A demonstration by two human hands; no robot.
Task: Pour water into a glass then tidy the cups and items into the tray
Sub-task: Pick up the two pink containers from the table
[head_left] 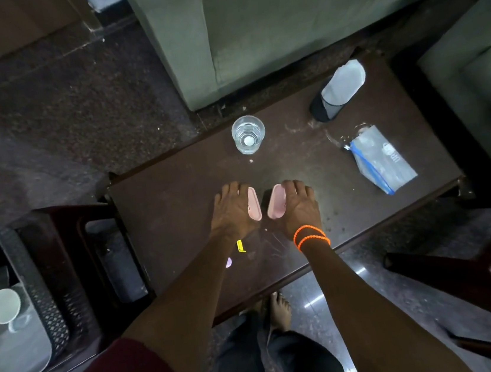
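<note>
Two small pale-pink plastic cups: one under the left hand, the other under the right hand, side by side nearer the viewer than the clear drinking glass of water. Fingers of each hand curled over a cup's outer wall, gripping it; both cups tilted, mouths turned toward each other. Likely light, stiff and a little slick: best taken round the wall, thumb opposite fingers, without squeezing hard. Glass upright, water already in, so pouring apparently done; heavier, fragile, liable to spill, better gripped low round its body and kept level. Right of the glass and well apart, a clear zip-top plastic bag with a blue seal lying flat; beyond it a black mesh holder with white paper inside, tipped over. Dark brown table, scuffed and smeared. Far left of the glass, a grey perforated tray on a dark chair, a white cup inside. Dim room, speckled stone floor, green sofa behind the glass.
</note>
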